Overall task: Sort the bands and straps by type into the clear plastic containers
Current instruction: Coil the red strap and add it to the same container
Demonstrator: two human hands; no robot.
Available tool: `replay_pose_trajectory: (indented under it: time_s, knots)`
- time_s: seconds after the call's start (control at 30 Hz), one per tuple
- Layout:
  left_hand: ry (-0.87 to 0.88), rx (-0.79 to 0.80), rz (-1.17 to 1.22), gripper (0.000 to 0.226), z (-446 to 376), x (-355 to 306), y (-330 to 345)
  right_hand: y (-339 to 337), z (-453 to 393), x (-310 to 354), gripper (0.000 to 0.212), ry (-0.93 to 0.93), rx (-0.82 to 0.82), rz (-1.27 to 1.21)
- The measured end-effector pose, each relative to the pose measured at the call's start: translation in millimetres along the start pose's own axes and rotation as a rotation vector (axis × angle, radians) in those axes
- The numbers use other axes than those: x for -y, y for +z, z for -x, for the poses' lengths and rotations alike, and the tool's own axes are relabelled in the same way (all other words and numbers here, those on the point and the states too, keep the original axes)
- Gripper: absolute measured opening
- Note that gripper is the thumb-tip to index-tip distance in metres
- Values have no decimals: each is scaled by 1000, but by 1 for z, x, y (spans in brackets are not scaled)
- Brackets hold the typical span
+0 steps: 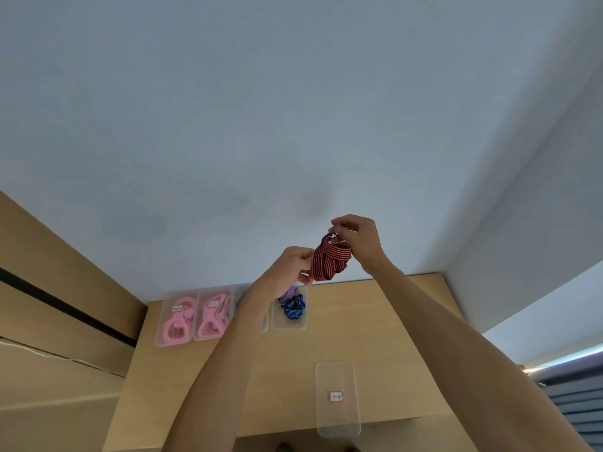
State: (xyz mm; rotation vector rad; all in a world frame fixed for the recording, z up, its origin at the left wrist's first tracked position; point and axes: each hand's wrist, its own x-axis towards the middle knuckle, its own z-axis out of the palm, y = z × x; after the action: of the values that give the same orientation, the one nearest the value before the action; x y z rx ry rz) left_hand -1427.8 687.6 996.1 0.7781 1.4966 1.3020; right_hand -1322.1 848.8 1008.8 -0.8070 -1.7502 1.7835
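Head view: both hands are up in the air over the desk [375,321], and between them hangs the red strap [330,260], a striped red-and-dark bundle wound into a knot. The left hand [287,268] curls its grip around the bundle's lower left side; the right hand [357,243] pinches the top end with thumb and fingertips, where a small metal piece seems to show. So the bundle runs roughly top to bottom, held at both ends, well above everything.

The key relation: the empty box [337,399] with the red-edged label sits near, below and slightly right of the strap, on the right arm's side. The far row lies under the left arm: two pink boxes [192,316] and the blue box [290,309]. My guess, the near box is the target.
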Motion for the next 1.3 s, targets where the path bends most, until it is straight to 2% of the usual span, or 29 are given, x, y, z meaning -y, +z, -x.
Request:
replay_pose_trajectory:
  time_s: [0.13, 0.2, 0.27, 0.3, 0.37, 0.47, 0.53, 0.67, 0.73, 0.8, 0.87, 0.93, 1.03, 1.2, 1.3]
  knots:
    - [37, -40, 42, 35, -2, -5, -1, -7, 6, -11, 26, 274, 87, -223]
    - [40, -63, 48, 37, -4, -7, -3, -13, 10, -16, 34, 350, 147, -359]
    - [39, -75, 30, 37, -4, -8, -5, -19, 13, -21, 27, 388, 213, -442]
    - [41, -75, 28, 36, -4, -8, -4, -21, 14, -23, 26, 409, 232, -426]
    - [49, -57, 34, 32, -4, -8, -2, -22, 16, -25, 31, 457, 244, -234]
    - [63, -9, -4, 27, -2, -13, 2, -19, 20, -28, 12, 498, 230, 72]
    - [71, -4, -41, 26, 0, -17, 5, -18, 24, -28, 7, 490, 213, 91]
    - [114, 24, -162, 21, 3, -30, 10, -17, 32, -25, 18, 389, 259, 142]
    - [131, 48, -246, 20, 3, -38, 14, -12, 36, -18, 18, 259, 259, 187]
    - [134, 56, -319, 19, 3, -47, 18, -9, 38, -14, 17, 40, 225, 180]
    - [126, 51, -374, 18, 2, -52, 19, -10, 38, -14, 35, -66, 158, 99]
    - [120, 43, -407, 18, 2, -53, 21, -15, 38, -10, 45, -52, 173, 41]
    - [130, 31, -365, 20, 3, -54, 22, -13, 37, -8, 32, -3, 251, -69]
    - [132, -35, -314, 18, 6, -58, 18, -10, 36, -10, 33, 173, 206, -231]
    - [105, -52, -329, 18, 7, -56, 13, -13, 36, -6, 39, 190, 213, -341]
